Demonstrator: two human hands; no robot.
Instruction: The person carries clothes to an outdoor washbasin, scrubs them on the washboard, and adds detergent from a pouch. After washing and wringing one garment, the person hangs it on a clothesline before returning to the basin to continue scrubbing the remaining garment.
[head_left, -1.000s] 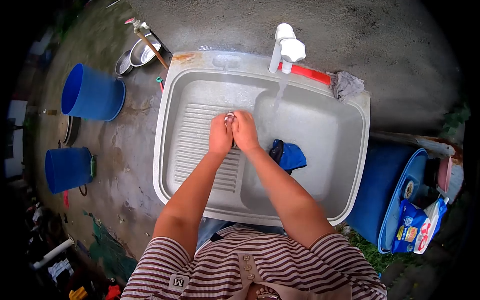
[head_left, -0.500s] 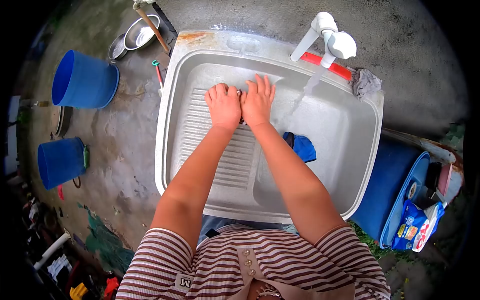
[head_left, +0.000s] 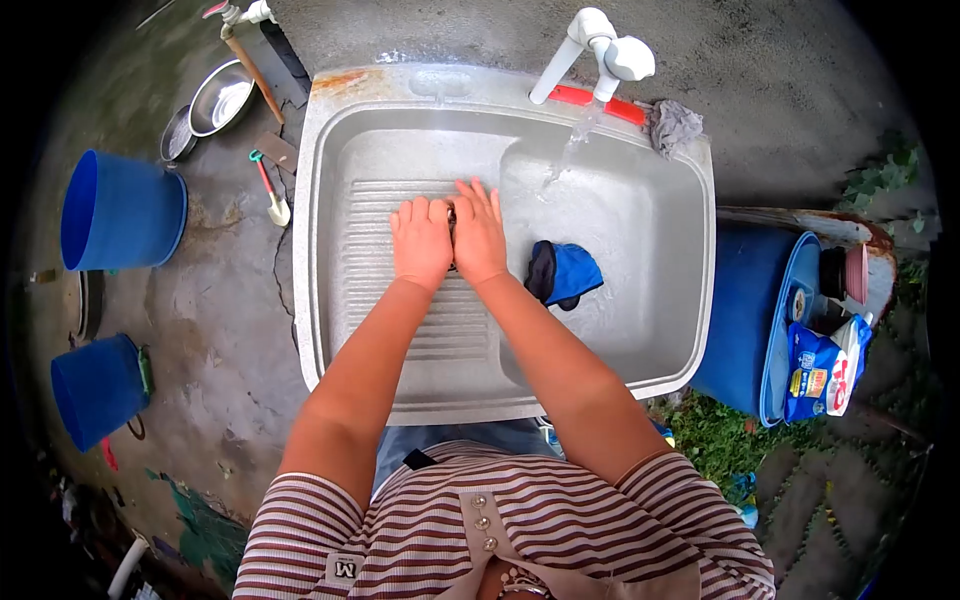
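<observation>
My left hand (head_left: 421,242) rests on the ribbed washboard (head_left: 395,325) of a grey sink, its fingers curled over. Close beside it, my right hand (head_left: 480,238) lies with fingers stretched forward. A narrow dark thing (head_left: 452,232) shows in the gap between the hands; most of it is covered, so its kind is hidden. In the basin, right of my right forearm, sits a wet blue and black cloth item (head_left: 575,273). Water (head_left: 570,150) runs from the white tap (head_left: 602,62) into the basin.
A grey rag (head_left: 676,128) lies on the sink's back right corner. Blue buckets (head_left: 130,215), metal bowls (head_left: 222,98) and a toy shovel (head_left: 270,190) are on the ground to the left. A blue barrel (head_left: 745,310) with a blue and white packet (head_left: 820,370) stands right.
Both hands have slid along the washboard toward my body. The right fingers are less spread. My view has shifted, and more of the blue and black cloth item shows past my forearm.
</observation>
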